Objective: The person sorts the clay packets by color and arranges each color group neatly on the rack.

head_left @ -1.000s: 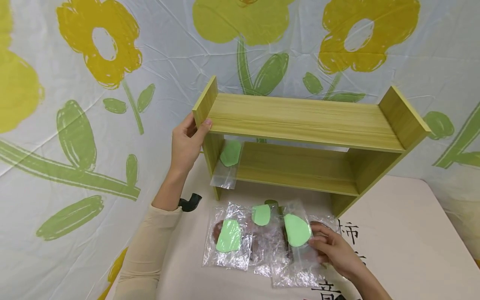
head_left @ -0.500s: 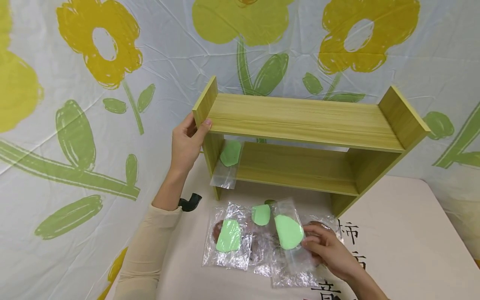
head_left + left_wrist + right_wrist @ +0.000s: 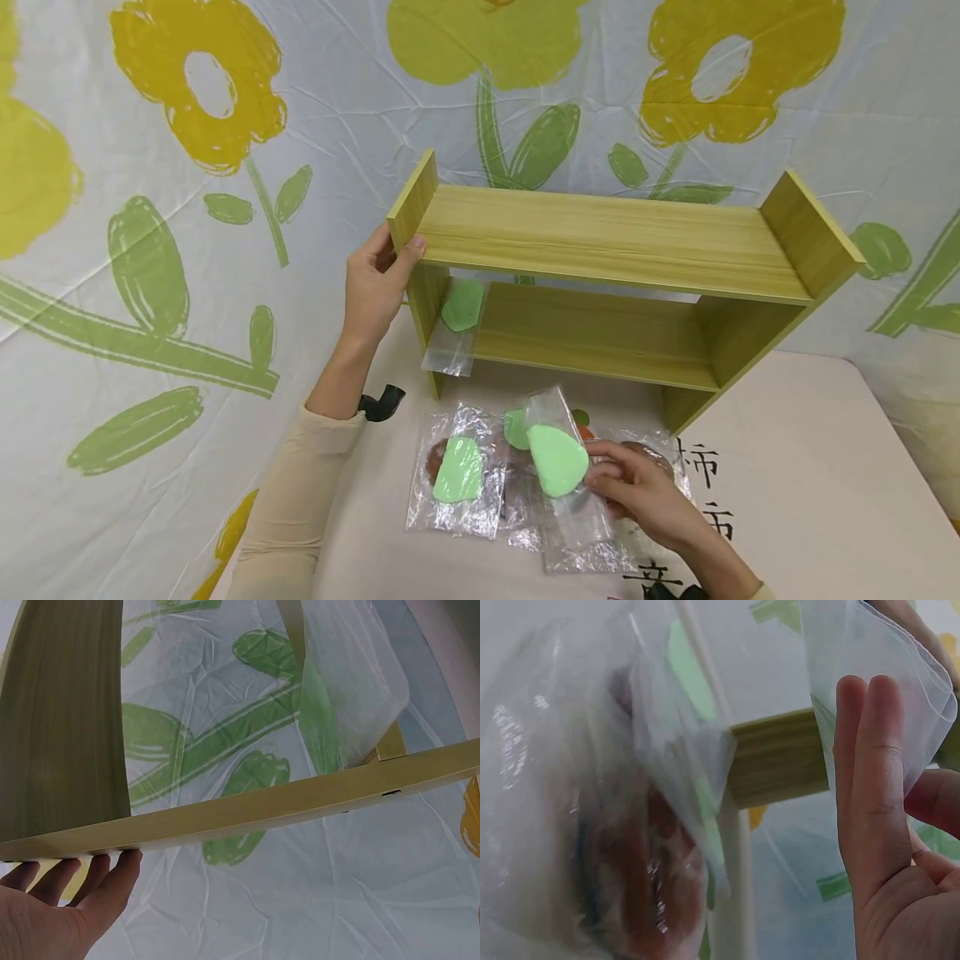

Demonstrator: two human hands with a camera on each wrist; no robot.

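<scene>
A small wooden shelf unit (image 3: 611, 233) stands on the table, and my left hand (image 3: 372, 287) grips the upper part of its left side panel. In the left wrist view, the fingers of that left hand (image 3: 67, 907) lie against the panel's edge. My right hand (image 3: 641, 492) pinches a clear plastic bag (image 3: 558, 462) bearing a pale green patch, held above other bags. Seen from the right wrist, two fingers of the right hand (image 3: 881, 810) are straight along the bag. Another clear bag with a green patch (image 3: 462, 306) hangs at the left end of the lower shelf.
Several clear bags lie in front of the shelf, one with a green patch (image 3: 459, 469); reddish-brown contents show through some. Dark printed characters (image 3: 699, 461) mark the table cover at right. A flower-printed cloth (image 3: 315, 100) hangs behind.
My right hand has moved left with the bag, uncovering something orange behind it. The left hand stays on the shelf's side panel.
</scene>
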